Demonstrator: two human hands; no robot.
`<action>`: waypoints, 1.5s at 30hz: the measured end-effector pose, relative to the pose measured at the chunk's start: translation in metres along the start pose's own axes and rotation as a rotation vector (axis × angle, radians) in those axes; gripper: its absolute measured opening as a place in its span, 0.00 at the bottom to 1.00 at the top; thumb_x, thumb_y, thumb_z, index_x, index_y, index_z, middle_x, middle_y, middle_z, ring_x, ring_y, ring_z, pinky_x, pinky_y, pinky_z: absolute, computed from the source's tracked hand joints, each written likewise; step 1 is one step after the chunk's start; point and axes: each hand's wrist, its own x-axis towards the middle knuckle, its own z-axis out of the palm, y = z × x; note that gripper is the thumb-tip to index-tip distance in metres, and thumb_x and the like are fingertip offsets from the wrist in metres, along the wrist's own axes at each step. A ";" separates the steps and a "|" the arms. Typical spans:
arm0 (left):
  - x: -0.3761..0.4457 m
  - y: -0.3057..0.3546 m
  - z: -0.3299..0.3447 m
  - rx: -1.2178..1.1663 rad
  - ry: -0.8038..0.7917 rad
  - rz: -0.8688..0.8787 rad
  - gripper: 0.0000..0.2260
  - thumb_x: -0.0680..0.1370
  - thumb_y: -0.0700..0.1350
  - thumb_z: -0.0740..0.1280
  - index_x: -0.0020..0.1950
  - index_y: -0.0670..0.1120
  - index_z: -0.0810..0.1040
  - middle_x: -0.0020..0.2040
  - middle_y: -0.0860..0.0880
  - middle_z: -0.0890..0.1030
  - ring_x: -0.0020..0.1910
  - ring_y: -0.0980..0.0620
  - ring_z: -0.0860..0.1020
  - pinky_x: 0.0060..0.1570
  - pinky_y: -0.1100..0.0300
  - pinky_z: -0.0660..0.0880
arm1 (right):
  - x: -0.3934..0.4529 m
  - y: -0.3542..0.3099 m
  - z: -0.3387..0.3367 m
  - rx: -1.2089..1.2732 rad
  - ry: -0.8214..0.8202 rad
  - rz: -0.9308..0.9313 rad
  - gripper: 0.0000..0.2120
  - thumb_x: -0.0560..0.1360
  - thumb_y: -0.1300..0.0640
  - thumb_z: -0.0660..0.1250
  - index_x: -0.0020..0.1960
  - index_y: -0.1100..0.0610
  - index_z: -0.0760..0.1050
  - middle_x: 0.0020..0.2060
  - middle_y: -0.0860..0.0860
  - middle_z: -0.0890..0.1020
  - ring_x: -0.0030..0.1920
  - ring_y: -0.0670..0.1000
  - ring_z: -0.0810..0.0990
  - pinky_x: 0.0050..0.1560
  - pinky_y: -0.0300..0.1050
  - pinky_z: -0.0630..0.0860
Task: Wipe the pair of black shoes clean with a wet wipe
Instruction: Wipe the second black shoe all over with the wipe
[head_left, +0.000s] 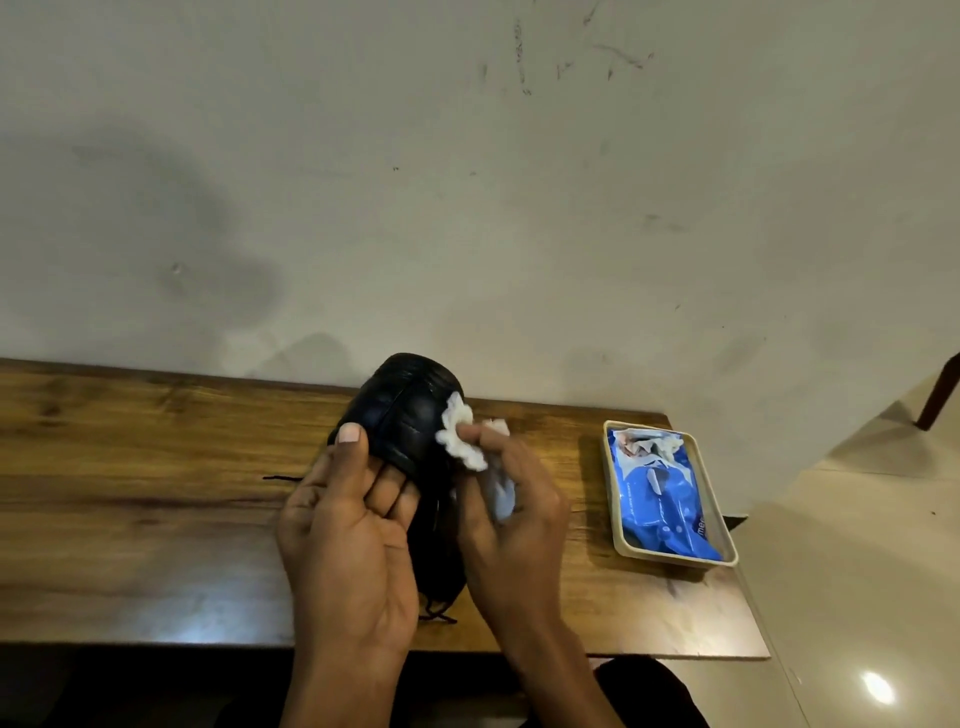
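- Shoe (410, 415): one black shoe in view, held over the middle of the tabletop (156, 467), toe pointing away toward the wall. The second shoe of the pair is not in view.
- Left hand (348, 519): cups the shoe's left side, thumb across the upper, fingers curled underneath.
- Right hand (511, 514): pinches a bunched white wipe (460, 439); the wad touches the shoe's right side near the toe.
- Handling, judged: the upper looks smooth and slightly glossy, probably slippery once damp. The shoe seems light enough for one hand and fairly stiff at the toe. Best hold is likely around the midfoot, as now, which leaves the toe and sides free.
- Wipe, judged: soft and limp, with no shape of its own. Bunching it gives a firmer pad.
- A loose lace (283, 477) trails on the wood to the left and could snag.
- Surface: dark-grained wood, narrow, set against the wall (467, 208).
- A tray (615, 519) near the right end holds a blue wipe pack (660, 499), opened.
- Room: pale, scuffed wall. Glossy tile floor (857, 597) to the right, showing a light reflection.
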 end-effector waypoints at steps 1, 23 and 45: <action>0.001 0.001 -0.002 -0.002 0.005 0.002 0.11 0.82 0.43 0.63 0.60 0.38 0.79 0.53 0.41 0.86 0.55 0.46 0.84 0.56 0.54 0.80 | -0.008 0.003 0.002 0.036 -0.010 0.100 0.16 0.76 0.70 0.67 0.56 0.54 0.82 0.51 0.44 0.85 0.56 0.44 0.83 0.58 0.40 0.79; 0.014 0.022 -0.029 0.000 0.082 0.000 0.12 0.83 0.44 0.62 0.63 0.39 0.77 0.55 0.43 0.86 0.54 0.49 0.85 0.52 0.56 0.82 | -0.016 0.007 0.027 -0.204 -0.081 0.092 0.18 0.74 0.71 0.69 0.58 0.55 0.83 0.51 0.47 0.85 0.52 0.41 0.81 0.55 0.36 0.79; 0.015 0.018 -0.033 0.074 0.010 -0.001 0.16 0.83 0.49 0.62 0.66 0.41 0.76 0.57 0.44 0.85 0.57 0.49 0.84 0.53 0.57 0.82 | -0.062 0.025 0.007 -0.227 -0.127 -0.102 0.14 0.71 0.72 0.71 0.52 0.58 0.82 0.52 0.50 0.82 0.55 0.48 0.81 0.50 0.47 0.79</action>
